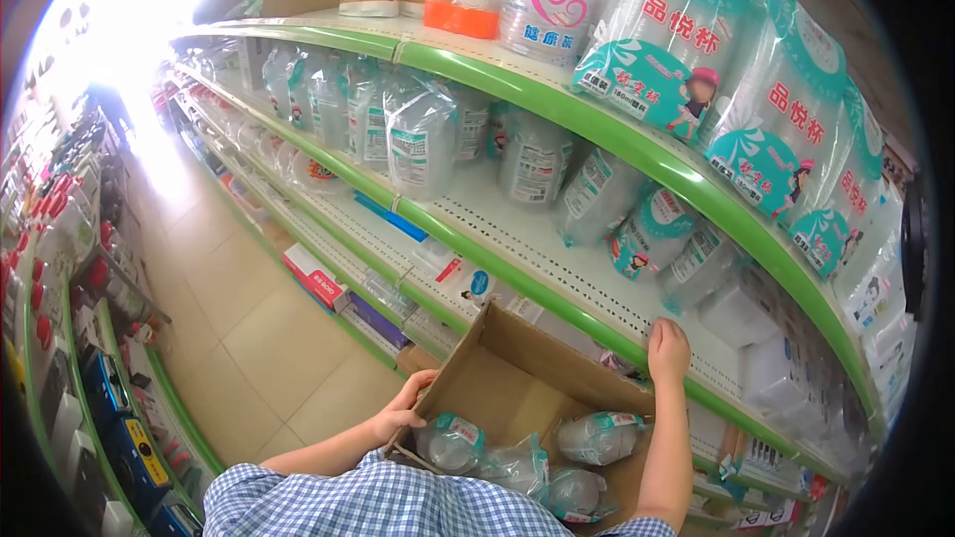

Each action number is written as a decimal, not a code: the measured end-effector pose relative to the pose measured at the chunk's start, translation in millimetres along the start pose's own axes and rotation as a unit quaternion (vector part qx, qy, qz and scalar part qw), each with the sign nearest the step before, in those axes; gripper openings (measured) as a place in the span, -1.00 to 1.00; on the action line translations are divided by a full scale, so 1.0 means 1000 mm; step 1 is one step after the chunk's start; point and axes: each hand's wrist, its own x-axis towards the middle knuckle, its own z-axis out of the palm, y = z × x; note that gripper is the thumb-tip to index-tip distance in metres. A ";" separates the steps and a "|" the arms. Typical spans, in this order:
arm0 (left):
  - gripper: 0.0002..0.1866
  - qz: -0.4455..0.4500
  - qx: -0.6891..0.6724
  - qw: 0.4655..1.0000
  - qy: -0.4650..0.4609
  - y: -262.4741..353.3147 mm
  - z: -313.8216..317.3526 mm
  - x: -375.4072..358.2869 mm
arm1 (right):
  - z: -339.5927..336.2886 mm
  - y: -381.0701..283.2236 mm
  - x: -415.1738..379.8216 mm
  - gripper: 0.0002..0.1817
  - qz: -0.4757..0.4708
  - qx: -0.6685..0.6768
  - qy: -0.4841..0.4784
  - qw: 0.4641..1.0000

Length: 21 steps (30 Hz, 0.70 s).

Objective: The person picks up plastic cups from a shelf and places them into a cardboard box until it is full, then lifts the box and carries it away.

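A brown cardboard box [527, 363], open at the top, is tilted against my body and holds several clear plastic-wrapped packs of cups [600, 438] with teal labels. My left hand [403, 408] is closed on the box's left edge. My right hand [668, 350] lies at the front edge of the middle shelf [557, 310], above the box's right side, its fingers curled onto that edge. Behind it on the same shelf stand or lean similar cup packs [537, 161], some tipped over. The undersides of both hands are hidden.
Large cup packs [665, 40] line the upper shelf [468, 77]. White boxed goods [771, 348] sit to the right of my right hand. Lower shelves hold a red-and-white box [315, 276]. On the left, a tiled aisle [224, 308] runs beside another stocked shelf [124, 408].
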 end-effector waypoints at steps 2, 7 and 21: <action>-0.03 -0.001 -0.004 1.000 0.001 0.001 0.001 0.001 | 0.002 0.003 -0.001 -0.84 -0.002 0.001 0.007 1.000; -0.03 0.000 0.000 1.000 -0.004 0.000 0.000 0.000 | 0.000 0.002 -0.001 -0.84 0.003 0.006 -0.006 1.000; -0.03 0.004 0.022 1.000 -0.007 -0.001 -0.002 0.001 | -0.003 -0.002 -0.001 -0.82 0.015 0.002 -0.005 1.000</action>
